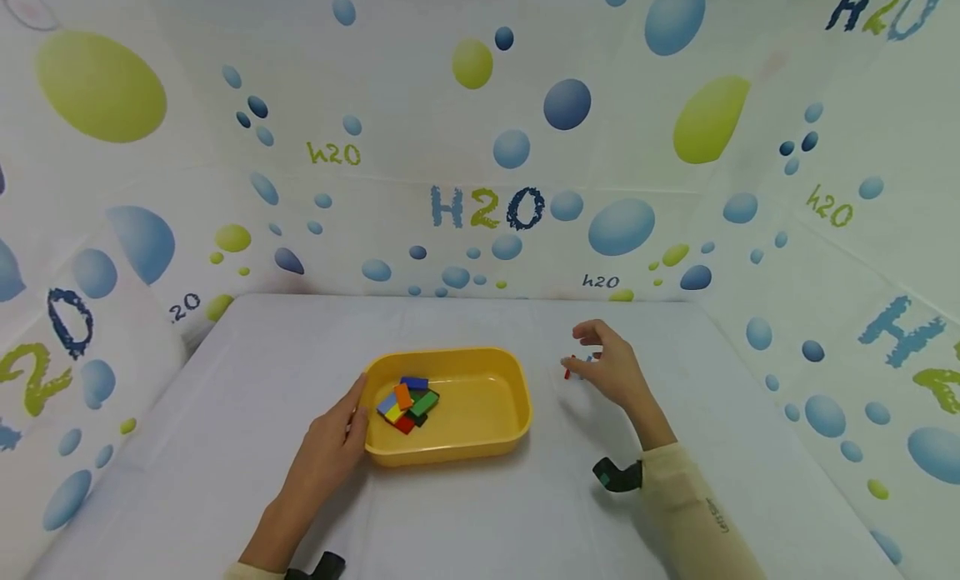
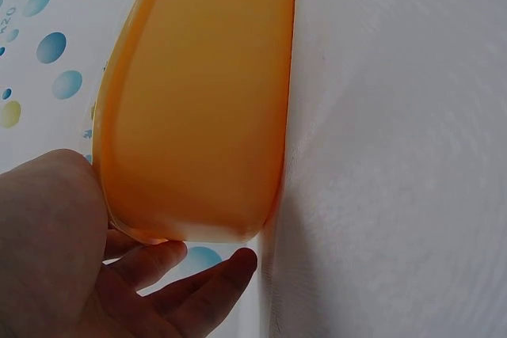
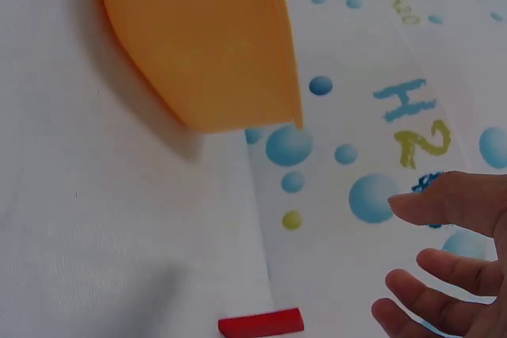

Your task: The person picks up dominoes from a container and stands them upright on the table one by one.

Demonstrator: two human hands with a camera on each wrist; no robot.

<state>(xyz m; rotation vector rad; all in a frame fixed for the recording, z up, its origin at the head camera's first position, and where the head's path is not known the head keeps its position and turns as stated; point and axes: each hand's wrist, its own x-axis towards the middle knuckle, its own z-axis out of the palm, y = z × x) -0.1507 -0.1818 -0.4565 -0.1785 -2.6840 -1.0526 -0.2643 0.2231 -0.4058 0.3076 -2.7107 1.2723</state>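
Observation:
My left hand (image 1: 330, 434) rests against the left end of a yellow plastic tray (image 1: 468, 442), its fingers touching the outer wall. In the left wrist view the fingertips (image 2: 242, 260) lie along the tray's end. My right hand (image 1: 611, 367) hovers right of the tray with thumb and fingers apart, nothing between them. Just by it on the table are a small red block (image 1: 567, 370) and a small blue piece, partly hidden by the fingers. The right wrist view shows the red block (image 3: 261, 323) lying apart from the hand.
Several coloured blocks (image 1: 408, 405) lie piled at the left inside the tray: blue, orange, green, yellow and red. A white cloth (image 1: 450, 522) covers the table. Behind hangs a white backdrop (image 1: 405, 88) with blue and green bubbles. Each wrist bears a dark camera mount (image 1: 618, 475).

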